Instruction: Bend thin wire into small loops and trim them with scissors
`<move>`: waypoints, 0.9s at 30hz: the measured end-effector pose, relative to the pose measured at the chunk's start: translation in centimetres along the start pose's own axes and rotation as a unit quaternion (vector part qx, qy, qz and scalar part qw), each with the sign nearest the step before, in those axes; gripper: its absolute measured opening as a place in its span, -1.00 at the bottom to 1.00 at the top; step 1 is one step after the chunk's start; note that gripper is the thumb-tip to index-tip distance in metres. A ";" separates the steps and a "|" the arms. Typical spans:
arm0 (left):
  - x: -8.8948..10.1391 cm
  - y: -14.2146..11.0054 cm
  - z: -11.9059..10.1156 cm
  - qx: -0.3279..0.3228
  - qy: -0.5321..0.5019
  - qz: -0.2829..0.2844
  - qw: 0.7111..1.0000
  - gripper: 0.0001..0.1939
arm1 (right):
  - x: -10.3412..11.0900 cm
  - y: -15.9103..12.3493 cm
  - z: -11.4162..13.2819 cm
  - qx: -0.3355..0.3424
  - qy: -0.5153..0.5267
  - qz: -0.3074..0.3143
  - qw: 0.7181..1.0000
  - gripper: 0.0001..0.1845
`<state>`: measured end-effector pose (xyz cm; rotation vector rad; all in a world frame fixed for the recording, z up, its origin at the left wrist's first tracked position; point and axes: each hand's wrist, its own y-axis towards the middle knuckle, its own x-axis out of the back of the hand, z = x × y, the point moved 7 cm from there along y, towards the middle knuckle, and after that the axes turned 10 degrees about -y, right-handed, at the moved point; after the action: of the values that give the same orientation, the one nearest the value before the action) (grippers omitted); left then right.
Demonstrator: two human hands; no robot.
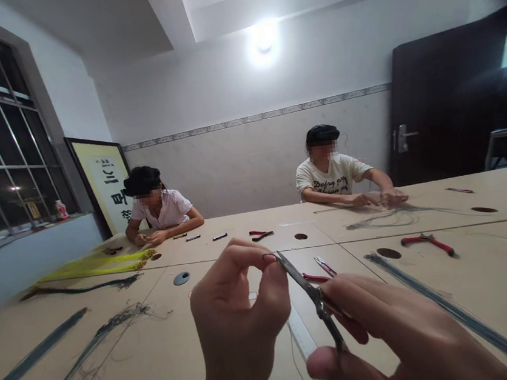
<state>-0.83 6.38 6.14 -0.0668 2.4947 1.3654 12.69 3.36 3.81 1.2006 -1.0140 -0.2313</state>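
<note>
Dark cord [267,255], curled into a small loop, sits pinched between the thumb and forefinger of the left hand [240,313], above a pale table [172,358]. Scissors [313,293] rest in the right hand [387,321], its thumb and fingers bent around the handles, blade tips just beside the loop. Beneath lies a ruler [304,336]; red-handled pliers [443,246] lie farther right.

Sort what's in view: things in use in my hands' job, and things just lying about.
In use:
- scissors, in the right hand
- dark loop, pinched in the left hand

Apparently just lying about:
- ruler
- red-handled pliers
- grey disc
- yellow strands
</note>
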 end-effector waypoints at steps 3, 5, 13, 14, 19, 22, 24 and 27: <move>0.0 0.0 0.0 0.006 0.009 -0.002 1.000 -0.78 | 0.2 0.0 0.1 0.013 -0.007 -0.012 1.000 -0.64; -0.1 0.0 0.0 0.006 0.016 -0.001 1.000 -0.79 | 0.4 0.0 0.3 0.021 0.003 -0.017 1.000 -0.63; 0.0 -0.1 0.0 0.005 0.020 0.007 1.000 -0.78 | 0.3 0.0 0.0 -0.003 0.005 -0.020 1.000 -0.61; 0.0 -0.1 0.0 0.005 0.020 0.009 1.000 -0.78 | 0.3 0.0 -0.1 -0.005 0.006 -0.019 1.000 -0.62; -0.2 -0.3 -0.3 -0.002 0.035 0.018 0.999 -0.76 | 0.4 0.0 0.0 0.016 0.005 -0.023 1.000 -0.63; -0.3 -0.4 -0.2 0.001 0.034 0.020 0.999 -0.76 | 0.5 -0.2 0.0 0.022 -0.009 -0.024 0.999 -0.64; -0.2 -0.4 -0.1 0.003 0.031 0.022 0.999 -0.76 | 0.4 -0.2 0.0 0.023 -0.016 -0.017 0.999 -0.64; -0.2 -0.4 0.0 -0.001 0.028 0.023 0.999 -0.78 | 0.7 -0.3 0.1 0.035 -0.017 -0.024 0.999 -0.66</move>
<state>-0.62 6.16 5.85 -0.0492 2.5558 1.4022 13.09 2.74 3.95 1.2893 -1.0310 -0.2566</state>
